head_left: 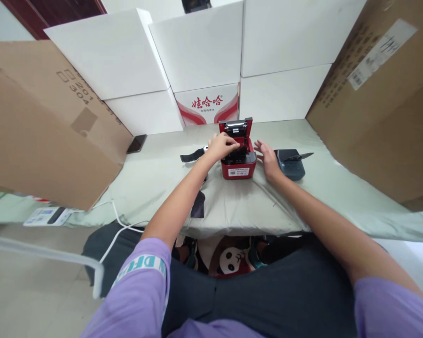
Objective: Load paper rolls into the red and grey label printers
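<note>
A red and black label printer [238, 170] stands on the covered table with its lid raised, a metal roller showing inside the lid. Over the printer's open bay is my left hand [221, 146], fingers pinched together; whatever is between them is too small to make out. Close to the printer's right side, touching or nearly so, my right hand [268, 157] is open with its fingers apart. Partly behind my left forearm lies a black strap [192, 156] with a white end. A dark flat piece [198, 205] lies nearer the table's front edge.
Right of my right hand sits a dark grey device [293, 171] with a thin black pointed object [301, 157] on top. White boxes [197, 47] line the back; cardboard boxes [380, 117] flank both sides. A phone [137, 143] and white cable [116, 213] lie left.
</note>
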Motion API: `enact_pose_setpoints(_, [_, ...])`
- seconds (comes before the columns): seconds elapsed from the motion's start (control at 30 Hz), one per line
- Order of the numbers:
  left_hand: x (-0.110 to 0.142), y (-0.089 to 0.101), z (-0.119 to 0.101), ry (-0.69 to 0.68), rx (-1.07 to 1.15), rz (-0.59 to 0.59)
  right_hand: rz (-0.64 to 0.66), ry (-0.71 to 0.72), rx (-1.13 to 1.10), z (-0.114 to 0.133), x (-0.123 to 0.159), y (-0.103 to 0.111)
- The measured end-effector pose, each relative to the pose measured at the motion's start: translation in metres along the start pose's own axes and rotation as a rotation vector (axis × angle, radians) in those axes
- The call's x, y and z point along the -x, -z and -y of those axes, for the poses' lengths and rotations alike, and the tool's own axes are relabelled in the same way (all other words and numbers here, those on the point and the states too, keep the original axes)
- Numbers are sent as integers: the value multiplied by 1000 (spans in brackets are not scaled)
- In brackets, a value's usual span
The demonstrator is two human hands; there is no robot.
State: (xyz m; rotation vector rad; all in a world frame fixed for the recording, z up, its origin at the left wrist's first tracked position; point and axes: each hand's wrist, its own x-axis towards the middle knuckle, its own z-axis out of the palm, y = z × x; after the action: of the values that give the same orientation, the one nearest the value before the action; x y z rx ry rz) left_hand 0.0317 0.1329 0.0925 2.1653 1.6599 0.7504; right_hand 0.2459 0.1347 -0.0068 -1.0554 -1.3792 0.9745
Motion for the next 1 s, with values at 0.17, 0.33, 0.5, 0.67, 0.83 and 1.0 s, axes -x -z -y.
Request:
enact_pose_setpoints(0.17, [63,3,-7,-194,87,18,52,-66,-79,6,-57,-12])
enact_pose_setpoints(0.33, [102,-7,9,-392,-160,-98,99,-11,-140,10,-58,-21])
enact_pose_setpoints(0.5, [102,-13,18,-477,-279,-221,48,10,-217,19,-44,-20])
enact_pose_setpoints(0.67, [95,-7,12,-515,-311,-212,-5,2,-188,21,-29,-26])
enact_pose_setpoints(0.83, [92,-3,6,-457,-293,-111,1,-132,-295,20,-19,-30])
enact_pose_setpoints(1.0, [94,-4,2,-409,-299,-16,17,-180,-294,25,-19,-28])
